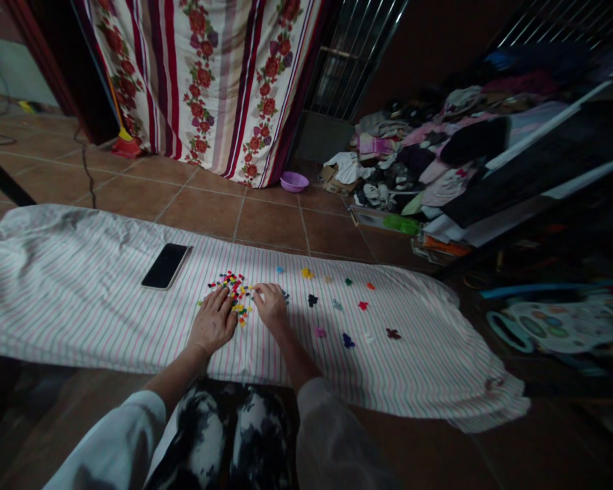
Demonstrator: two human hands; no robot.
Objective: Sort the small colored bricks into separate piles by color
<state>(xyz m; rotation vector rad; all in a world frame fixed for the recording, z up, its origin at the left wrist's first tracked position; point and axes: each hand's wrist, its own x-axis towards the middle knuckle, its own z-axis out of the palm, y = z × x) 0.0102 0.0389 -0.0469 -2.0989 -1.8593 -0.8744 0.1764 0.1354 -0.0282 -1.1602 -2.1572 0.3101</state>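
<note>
A mixed pile of small coloured pieces (239, 291) lies on a striped cloth (107, 306). My left hand (214, 321) rests flat at the pile's left edge, fingers spread a little. At the pile's right side is my right hand (270, 306), its thumb and index finger pinched together by a small yellowish piece. To the right, small heaps are sorted by colour: yellow (307, 273), black (312, 300), red (362, 305), pink (320, 332), dark blue (348, 340), brown (393, 333) and several others. Part of a greyish heap is hidden behind my right hand.
A black-screened phone (166, 266) lies on the cloth left of the pile. Beyond are a floral curtain (229, 88), a purple basin (294, 182) and a red dustpan (127, 146). Piled clothes (413, 150) fill the back right; a pale plastic item (567, 320) stands at far right.
</note>
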